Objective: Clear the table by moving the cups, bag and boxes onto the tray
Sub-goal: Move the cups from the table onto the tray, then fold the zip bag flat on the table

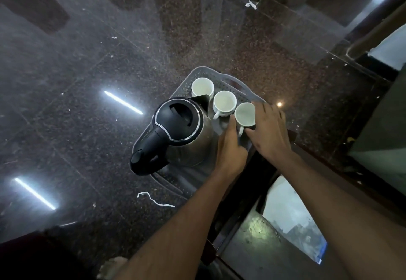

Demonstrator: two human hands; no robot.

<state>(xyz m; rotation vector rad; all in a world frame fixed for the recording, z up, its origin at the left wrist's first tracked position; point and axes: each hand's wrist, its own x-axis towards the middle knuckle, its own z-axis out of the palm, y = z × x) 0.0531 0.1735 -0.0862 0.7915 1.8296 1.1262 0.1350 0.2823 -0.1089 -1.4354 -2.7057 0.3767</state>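
Observation:
A grey perforated tray (230, 81) lies on the dark speckled stone surface (87, 82). On it stand three empty white cups in a diagonal row: the far cup (202, 86), the middle cup (224, 101) and the near cup (244, 114). My right hand (269, 129) grips the near cup, with fingers over its far rim and the thumb under its near side. My left hand (230, 148) reaches in from the left, its straight fingers touching that cup's left side by the handle. No bag or box is in view.
A steel kettle with a black lid and handle (175, 130) fills the tray's left half, close to the cups. A torn white paper strip (154, 199) lies in front of the tray. A dark wooden edge (285, 169) runs along the right, with a lower level beyond it.

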